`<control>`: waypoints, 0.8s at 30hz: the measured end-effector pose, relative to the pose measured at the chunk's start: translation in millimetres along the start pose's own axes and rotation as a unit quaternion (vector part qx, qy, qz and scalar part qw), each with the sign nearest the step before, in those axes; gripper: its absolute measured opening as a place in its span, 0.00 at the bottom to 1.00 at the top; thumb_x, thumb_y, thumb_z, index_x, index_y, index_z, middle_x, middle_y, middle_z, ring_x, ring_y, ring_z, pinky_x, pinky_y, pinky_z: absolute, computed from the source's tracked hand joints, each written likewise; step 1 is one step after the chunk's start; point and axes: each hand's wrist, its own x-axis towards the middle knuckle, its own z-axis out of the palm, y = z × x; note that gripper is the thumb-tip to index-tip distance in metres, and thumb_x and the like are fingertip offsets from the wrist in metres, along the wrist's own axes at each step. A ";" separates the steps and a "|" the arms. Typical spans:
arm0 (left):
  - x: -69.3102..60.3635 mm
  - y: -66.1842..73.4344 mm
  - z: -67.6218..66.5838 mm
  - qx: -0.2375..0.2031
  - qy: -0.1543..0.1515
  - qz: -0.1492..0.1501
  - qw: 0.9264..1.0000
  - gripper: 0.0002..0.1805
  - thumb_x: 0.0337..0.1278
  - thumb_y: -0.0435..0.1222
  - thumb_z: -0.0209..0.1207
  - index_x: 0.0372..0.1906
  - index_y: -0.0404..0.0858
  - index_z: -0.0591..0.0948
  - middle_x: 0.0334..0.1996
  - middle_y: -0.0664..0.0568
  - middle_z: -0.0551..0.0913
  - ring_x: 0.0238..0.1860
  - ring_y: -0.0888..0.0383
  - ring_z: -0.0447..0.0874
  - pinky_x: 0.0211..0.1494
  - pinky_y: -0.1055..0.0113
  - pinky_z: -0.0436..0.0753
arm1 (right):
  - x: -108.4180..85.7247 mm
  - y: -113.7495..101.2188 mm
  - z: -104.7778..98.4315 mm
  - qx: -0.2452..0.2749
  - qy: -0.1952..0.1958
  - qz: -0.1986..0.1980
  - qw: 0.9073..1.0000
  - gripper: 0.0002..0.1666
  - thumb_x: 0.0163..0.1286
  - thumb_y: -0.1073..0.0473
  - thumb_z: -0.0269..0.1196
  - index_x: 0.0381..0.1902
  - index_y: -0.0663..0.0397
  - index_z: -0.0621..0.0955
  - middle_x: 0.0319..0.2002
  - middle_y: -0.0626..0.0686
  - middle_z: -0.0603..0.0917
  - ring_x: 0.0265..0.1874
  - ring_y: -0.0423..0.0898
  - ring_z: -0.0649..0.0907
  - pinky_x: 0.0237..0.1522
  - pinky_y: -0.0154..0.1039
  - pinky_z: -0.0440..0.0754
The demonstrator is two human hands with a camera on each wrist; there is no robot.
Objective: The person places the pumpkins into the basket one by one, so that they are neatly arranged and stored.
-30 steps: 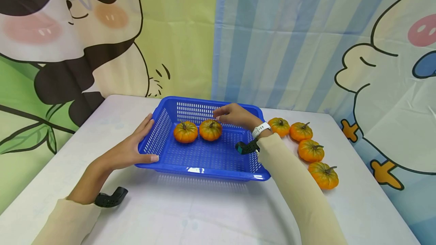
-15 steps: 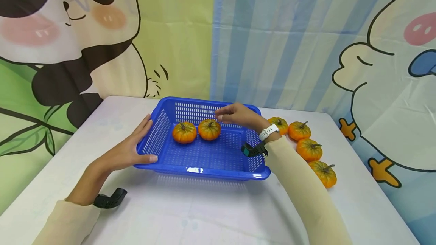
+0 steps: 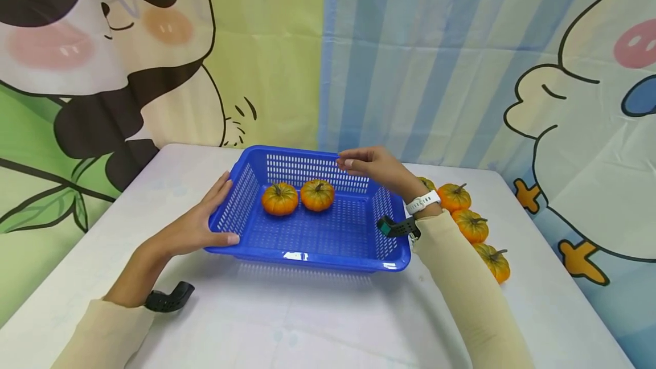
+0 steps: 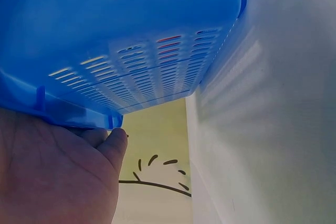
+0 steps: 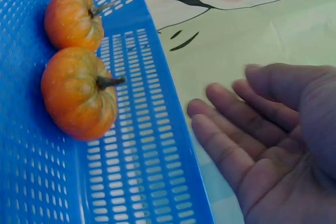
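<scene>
Left hand (image 3: pixel 197 224) braced basket (image 3: pixel 338 262) flat-fingered by counter's (image 3: pixel 246 323) far edge | right hand (image 3: pixel 381 168) hung loose, empty | two pumpkins (image 3: pixel 279 199) inside (others (image 3: pixel 471 226) near right edge) | mid-loading, seemingly; next called for reaching rightward

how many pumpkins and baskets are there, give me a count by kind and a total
Basket: 1
Pumpkins: 6 (2 in the basket, 4 on the table, some partly hidden)
Total: 7
</scene>
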 end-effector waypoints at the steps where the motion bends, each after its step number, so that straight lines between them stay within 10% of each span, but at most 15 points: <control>1: 0.2 0.0 0.0 0.000 0.000 0.000 1.000 0.61 0.49 0.45 0.68 0.78 0.41 0.38 0.77 0.56 0.28 0.75 0.40 0.31 0.64 0.29 0.51 | -1.1 -0.9 -2.0 0.005 0.011 -0.005 1.000 0.23 0.75 0.61 0.56 0.64 0.66 0.74 0.58 0.64 0.78 0.59 0.58 0.77 0.61 0.54 0.71; 24: 0.0 0.4 0.1 -0.004 0.006 0.001 1.000 0.61 0.49 0.43 0.69 0.78 0.41 0.38 0.77 0.56 0.28 0.75 0.40 0.31 0.65 0.29 0.49 | -42.4 12.9 -51.8 -0.072 0.171 -0.025 0.982 0.25 0.73 0.50 0.59 0.63 0.56 0.77 0.56 0.54 0.82 0.56 0.49 0.80 0.60 0.45 0.74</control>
